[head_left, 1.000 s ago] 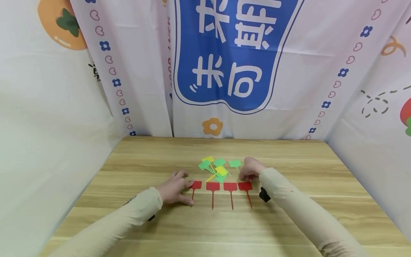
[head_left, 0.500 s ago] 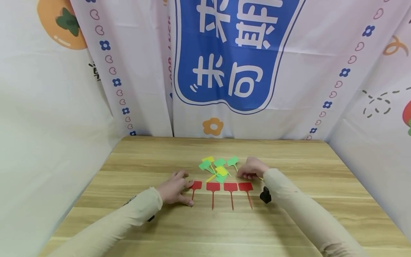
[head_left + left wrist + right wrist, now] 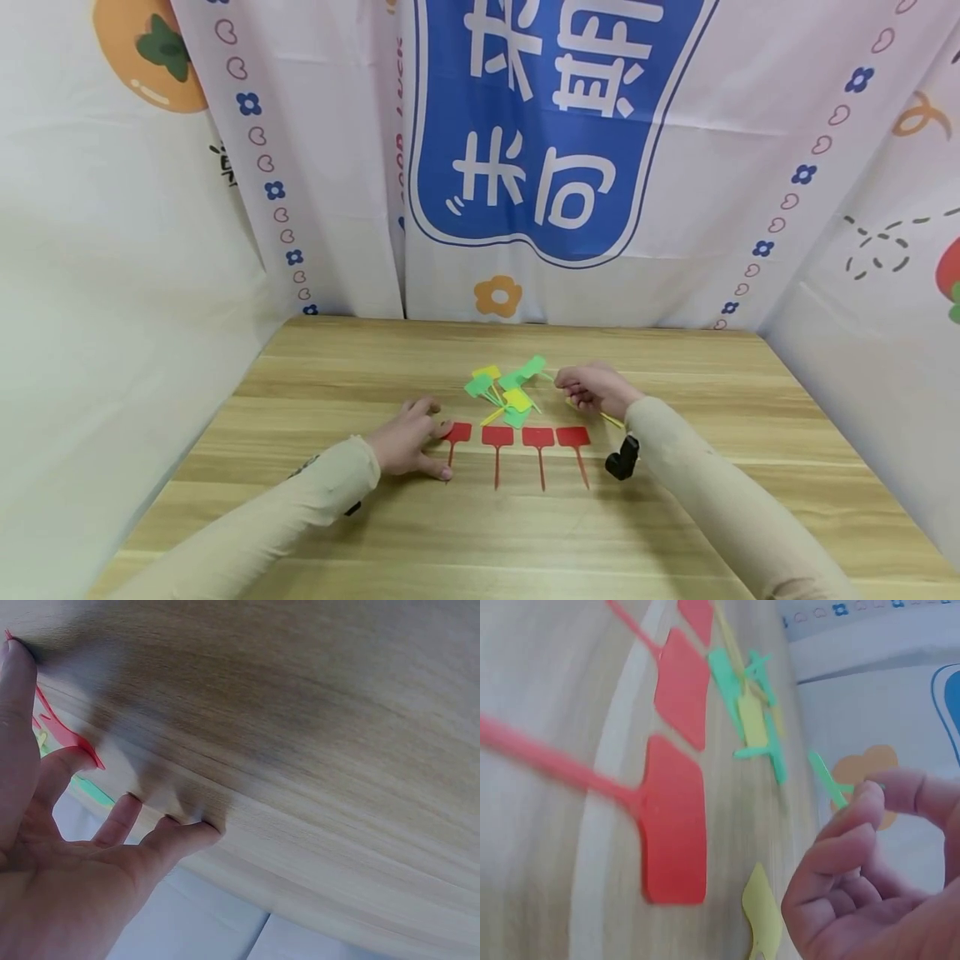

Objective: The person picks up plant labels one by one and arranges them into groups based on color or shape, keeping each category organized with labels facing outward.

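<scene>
Between thumb and index fingertip, my right hand (image 3: 600,387) pinches the thin stem of a green plant label (image 3: 826,778), its flat head raised toward the back of the pile in the head view. Several red plant labels (image 3: 537,436) lie in a row, stems toward me. My left hand (image 3: 405,440) rests with spread fingers at the leftmost red label (image 3: 460,432), one fingertip on its head and the thumb by its stem tip. A yellow plant label (image 3: 762,911) lies under my right hand, partly hidden by it in the head view.
Behind the red row is a loose pile of green and yellow plant labels (image 3: 516,400), some overlapping. The wooden table (image 3: 480,542) ends at a printed cloth (image 3: 337,208) along the back, with white cloth on both sides.
My right hand has moved back from beside the rightmost red label, lifting and tilting the green label toward the pile. More of the yellow label under it shows. My left hand stays put.
</scene>
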{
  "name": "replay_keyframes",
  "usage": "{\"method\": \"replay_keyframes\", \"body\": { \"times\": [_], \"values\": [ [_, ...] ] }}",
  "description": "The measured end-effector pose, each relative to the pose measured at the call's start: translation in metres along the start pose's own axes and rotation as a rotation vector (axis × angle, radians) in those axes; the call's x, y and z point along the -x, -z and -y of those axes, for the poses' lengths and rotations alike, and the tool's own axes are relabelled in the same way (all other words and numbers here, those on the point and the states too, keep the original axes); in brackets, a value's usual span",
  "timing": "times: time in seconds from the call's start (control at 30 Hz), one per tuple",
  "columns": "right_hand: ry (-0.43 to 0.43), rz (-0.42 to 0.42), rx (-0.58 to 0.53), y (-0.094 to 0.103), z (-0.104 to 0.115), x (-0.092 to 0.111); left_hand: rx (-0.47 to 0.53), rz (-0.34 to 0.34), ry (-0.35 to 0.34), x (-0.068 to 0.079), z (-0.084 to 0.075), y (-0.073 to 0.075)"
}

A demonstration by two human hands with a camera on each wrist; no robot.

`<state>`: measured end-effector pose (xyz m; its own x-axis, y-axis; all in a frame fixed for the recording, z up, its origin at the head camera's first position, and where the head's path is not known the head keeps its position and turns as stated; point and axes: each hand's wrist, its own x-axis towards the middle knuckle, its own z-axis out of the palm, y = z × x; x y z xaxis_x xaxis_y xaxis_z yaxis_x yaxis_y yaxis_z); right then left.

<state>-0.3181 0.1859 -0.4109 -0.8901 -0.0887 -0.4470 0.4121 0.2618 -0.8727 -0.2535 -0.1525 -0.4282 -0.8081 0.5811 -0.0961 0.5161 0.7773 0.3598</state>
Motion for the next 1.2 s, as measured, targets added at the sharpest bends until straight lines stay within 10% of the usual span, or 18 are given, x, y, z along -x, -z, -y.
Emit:
{"method": "replay_keyframes", "body": {
  "times": [0.37,1.2],
  "values": [
    [-0.071,0.12,-0.407,-0.008,0.004,0.015,0.001,0.001,-0.004,0.002,0.0,0.001],
    [-0.043,0.192,-0.485,-0.014,-0.005,0.047,0.002,-0.003,-0.011,0.002,0.002,-0.002]
  ]
}}
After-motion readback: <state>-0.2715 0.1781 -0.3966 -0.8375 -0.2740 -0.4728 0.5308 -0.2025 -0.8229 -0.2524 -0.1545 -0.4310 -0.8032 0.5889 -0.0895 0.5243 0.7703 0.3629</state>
